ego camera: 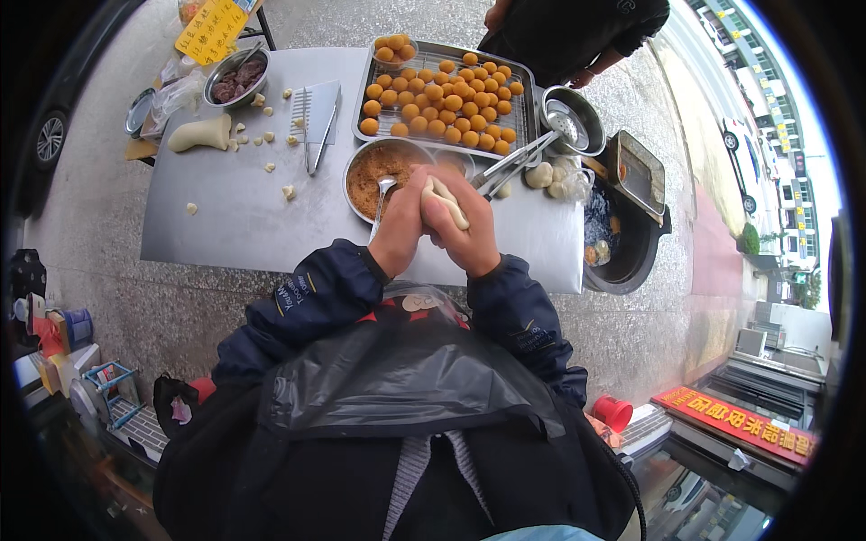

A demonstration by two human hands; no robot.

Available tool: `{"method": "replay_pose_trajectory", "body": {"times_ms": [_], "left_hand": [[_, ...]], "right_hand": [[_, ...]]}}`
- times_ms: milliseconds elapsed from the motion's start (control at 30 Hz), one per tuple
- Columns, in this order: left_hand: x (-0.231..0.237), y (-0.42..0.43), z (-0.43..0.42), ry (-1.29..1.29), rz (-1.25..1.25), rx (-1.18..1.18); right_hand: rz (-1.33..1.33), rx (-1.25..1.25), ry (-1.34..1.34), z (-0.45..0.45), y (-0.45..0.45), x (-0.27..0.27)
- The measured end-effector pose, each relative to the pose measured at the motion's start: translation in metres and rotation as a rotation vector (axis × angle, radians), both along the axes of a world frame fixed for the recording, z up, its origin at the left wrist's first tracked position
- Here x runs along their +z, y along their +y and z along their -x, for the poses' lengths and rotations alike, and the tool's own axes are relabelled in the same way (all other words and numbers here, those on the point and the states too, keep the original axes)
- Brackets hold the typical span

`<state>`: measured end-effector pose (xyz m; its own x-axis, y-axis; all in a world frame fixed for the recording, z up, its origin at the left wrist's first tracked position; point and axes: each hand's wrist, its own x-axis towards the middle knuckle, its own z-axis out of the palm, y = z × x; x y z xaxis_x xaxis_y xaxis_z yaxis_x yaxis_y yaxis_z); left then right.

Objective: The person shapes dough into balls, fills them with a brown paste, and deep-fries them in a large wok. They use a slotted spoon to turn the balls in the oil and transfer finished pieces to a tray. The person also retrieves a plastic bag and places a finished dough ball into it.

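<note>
A piece of pale dough point(443, 204) is pressed between my left hand point(400, 226) and my right hand point(468, 223), in front of my chest. Both hands are closed around it, and its underside is hidden. Just beyond them lies a steel bowl of reddish-brown crumbly filling point(372, 169) with a metal spoon point(384, 193) in it. A thick roll of dough point(200, 133) rests at the table's left, with several small dough bits point(269, 167) scattered beside it. Round dough balls point(539, 175) sit to the right, partly by a plastic bag.
A wire-racked tray point(362, 101) holds many orange fried balls. Tongs point(325, 138), a bowl of purple filling point(256, 95) and a steel bowl with strainers point(594, 122) stand on the steel table point(223, 230). A dark oil pan point(629, 260) is at right. A person point(575, 34) stands across.
</note>
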<state>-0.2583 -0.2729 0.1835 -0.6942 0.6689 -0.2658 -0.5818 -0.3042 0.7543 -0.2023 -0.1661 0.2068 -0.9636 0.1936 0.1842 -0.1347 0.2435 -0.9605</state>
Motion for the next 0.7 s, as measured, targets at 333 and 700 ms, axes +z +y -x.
{"method": "replay_pose_trajectory", "body": {"times_ms": [333,700], "left_hand": [[0.036,0.007,0.004,0.269,0.026,-0.128],[0.034,0.012,0.002,0.586,0.144,-0.029]], "right_hand": [[0.141,0.097,0.307,0.006,0.006,0.024],[0.276,-0.033,0.381,0.016,-0.008,0.022]]}}
